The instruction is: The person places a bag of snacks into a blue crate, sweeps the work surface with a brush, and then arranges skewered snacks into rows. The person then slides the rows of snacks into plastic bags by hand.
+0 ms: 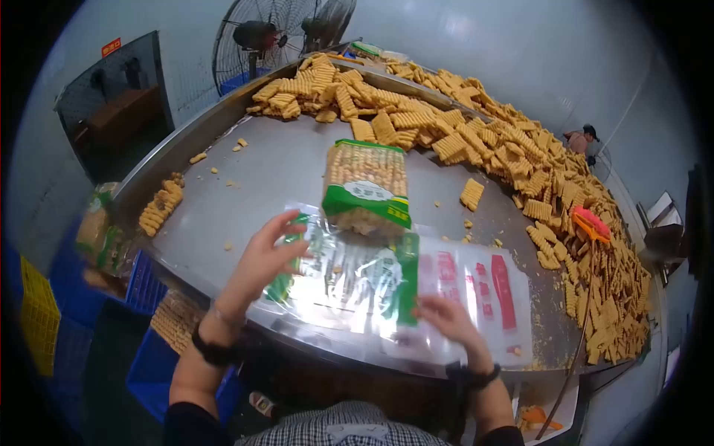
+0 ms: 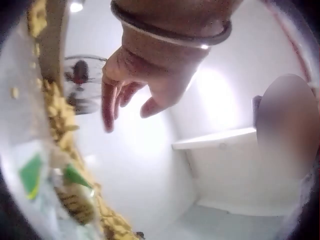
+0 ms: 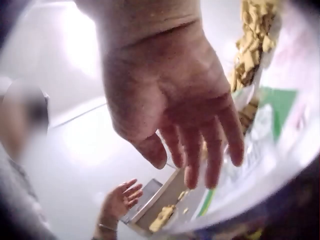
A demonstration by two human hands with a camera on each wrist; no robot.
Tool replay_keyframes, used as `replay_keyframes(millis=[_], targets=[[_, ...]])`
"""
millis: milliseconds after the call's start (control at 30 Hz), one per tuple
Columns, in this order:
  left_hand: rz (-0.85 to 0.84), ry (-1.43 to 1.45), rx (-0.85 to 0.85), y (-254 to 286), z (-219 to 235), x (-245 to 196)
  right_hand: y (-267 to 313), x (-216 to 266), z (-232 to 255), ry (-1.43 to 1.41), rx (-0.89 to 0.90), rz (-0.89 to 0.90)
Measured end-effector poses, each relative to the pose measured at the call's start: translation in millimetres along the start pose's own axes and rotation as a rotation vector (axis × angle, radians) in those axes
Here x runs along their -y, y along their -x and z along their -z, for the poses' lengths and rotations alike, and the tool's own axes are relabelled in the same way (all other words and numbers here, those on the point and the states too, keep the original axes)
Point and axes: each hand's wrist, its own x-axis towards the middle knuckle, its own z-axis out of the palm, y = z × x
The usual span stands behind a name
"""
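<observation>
My left hand (image 1: 269, 253) hovers over the left end of a flat clear bag (image 1: 346, 279) with green ends, its fingers spread and holding nothing. My right hand (image 1: 446, 321) is at the bag's right green end, fingertips right at its edge. In the right wrist view the fingers (image 3: 214, 160) hang loosely extended, with nothing pinched between them. Just beyond the flat bag lies a filled bag (image 1: 366, 182) of ridged golden snack pieces with a green and white print. Flat bags with red print (image 1: 476, 286) lie beneath and to the right of the clear one.
A large heap of ridged snack pieces (image 1: 535, 156) lines the back and right of the metal table (image 1: 253, 171). A pink and orange object (image 1: 591, 223) lies on the heap. Blue crates (image 1: 145, 286) and a yellow crate (image 1: 37, 316) stand at the left. Fans (image 1: 256, 37) are behind.
</observation>
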Motion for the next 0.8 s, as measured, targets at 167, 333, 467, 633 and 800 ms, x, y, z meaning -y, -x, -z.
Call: replay_keyframes(millis=[167,333,467,633,800], targets=[[0.122,-0.124,-0.050,-95.5,-38.6,28.3,-87.5,-20.2,73.0,-0.260,-0.179,-0.053],[0.222,-0.575,-0.177,-190.6,-7.2,104.0,-197.3,-51.4,73.3,-0.348,-0.307,-0.221],[0.307,-0.327,-0.087,-202.3,-20.5,100.6,-249.6,-56.2,42.9,-0.326,-0.402,-0.292],[0.237,-0.032,0.155,-232.2,-25.2,134.2,-305.5,-82.2,13.9,-0.116,-0.358,-0.255],[0.085,-0.155,-0.024,-239.3,-4.8,139.5,-309.2,-33.0,7.1,-0.736,-0.097,-0.226]])
